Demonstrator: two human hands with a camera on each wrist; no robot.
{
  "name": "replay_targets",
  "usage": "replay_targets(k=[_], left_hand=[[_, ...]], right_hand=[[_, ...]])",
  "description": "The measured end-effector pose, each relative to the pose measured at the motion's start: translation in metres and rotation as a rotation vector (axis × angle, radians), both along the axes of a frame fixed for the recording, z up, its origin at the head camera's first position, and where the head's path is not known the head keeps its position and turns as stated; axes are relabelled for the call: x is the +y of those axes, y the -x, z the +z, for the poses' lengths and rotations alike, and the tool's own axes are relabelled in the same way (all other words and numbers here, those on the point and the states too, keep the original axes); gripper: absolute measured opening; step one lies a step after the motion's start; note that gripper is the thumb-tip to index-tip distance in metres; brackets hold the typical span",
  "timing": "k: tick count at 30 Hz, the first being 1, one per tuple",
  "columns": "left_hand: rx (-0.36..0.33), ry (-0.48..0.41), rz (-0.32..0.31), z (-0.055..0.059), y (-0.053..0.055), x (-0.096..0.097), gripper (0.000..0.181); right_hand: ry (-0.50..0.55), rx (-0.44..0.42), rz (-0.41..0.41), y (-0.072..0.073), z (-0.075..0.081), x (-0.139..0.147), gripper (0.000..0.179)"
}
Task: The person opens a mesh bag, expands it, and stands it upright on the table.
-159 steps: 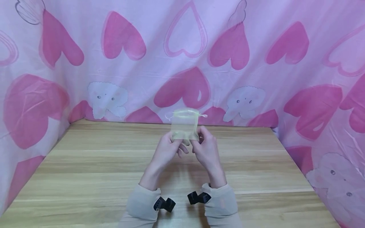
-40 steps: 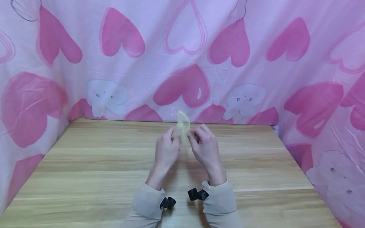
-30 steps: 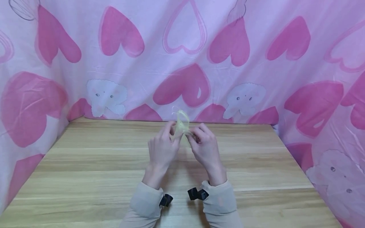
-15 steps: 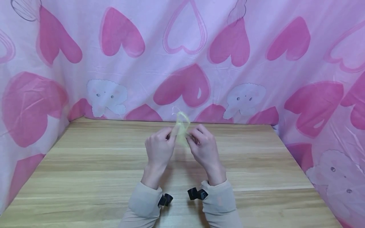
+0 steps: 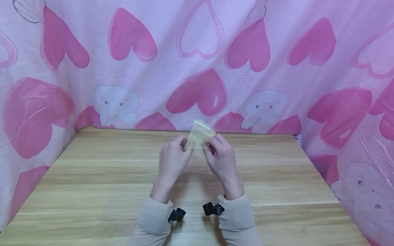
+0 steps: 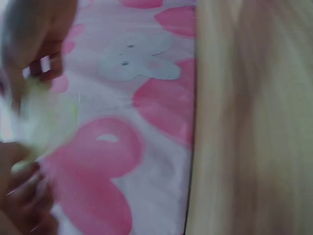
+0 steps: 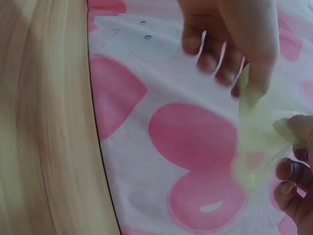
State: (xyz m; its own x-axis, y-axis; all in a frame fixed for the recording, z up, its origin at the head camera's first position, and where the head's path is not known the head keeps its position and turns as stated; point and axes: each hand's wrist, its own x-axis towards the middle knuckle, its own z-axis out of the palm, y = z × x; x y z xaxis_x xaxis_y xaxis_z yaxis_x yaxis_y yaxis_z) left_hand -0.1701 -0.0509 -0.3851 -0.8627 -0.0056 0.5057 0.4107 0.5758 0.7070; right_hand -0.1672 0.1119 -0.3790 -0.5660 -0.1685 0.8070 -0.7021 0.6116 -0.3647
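Observation:
A small sheer pale-yellow drawstring bag (image 5: 200, 131) is held up above the far part of the table in the head view. My left hand (image 5: 173, 155) pinches its left side, thumb toward me. Its right side is pinched by my right hand (image 5: 222, 155), fingers curled. The bag's top edge slopes down to the right, and a thin white cord (image 5: 188, 123) sticks out at its upper left. Seen from the right wrist, the thin fabric (image 7: 257, 132) stretches between the fingers of both hands. The left wrist view is blurred.
The wooden table (image 5: 277, 184) runs back to a pink-and-white curtain (image 5: 197, 41) printed with hearts, which hangs behind and at both sides. Small black devices (image 5: 213, 209) sit at the inner sides of both sleeves.
The bag, spread flat and facing me some seconds ago, was then bunched between the hands. In the last half second its upper part has fanned out toward my right hand.

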Motion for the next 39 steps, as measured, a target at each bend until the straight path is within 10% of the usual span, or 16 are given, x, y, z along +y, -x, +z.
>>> replay_targets(k=[5, 8, 17, 23, 28, 39], left_hand=[[-0.454, -0.169, -0.373, 0.006, -0.001, -0.017, 0.052], [-0.552, -0.331, -0.419, 0.007, 0.001, -0.025, 0.052], [-0.435, -0.446, -0.333, 0.006, 0.004, -0.025, 0.033], [-0.335, -0.501, -0.269, 0.007, 0.005, -0.025, 0.023], [-0.243, -0.553, -0.243, 0.008, 0.007, -0.024, 0.023], [-0.123, -0.605, -0.320, 0.006, 0.006, -0.012, 0.015]], right_hand=[[0.004, -0.020, -0.041, 0.001, -0.002, 0.001, 0.012], [-0.011, -0.022, -0.037, 0.001, -0.002, 0.001, 0.012], [-0.068, -0.001, 0.067, -0.001, 0.001, 0.000, 0.011], [-0.029, -0.339, 0.186, -0.008, 0.009, 0.014, 0.050], [0.113, -0.582, 0.107, -0.011, 0.018, 0.028, 0.032], [0.359, -0.752, 0.217, -0.007, 0.015, 0.025, 0.019]])
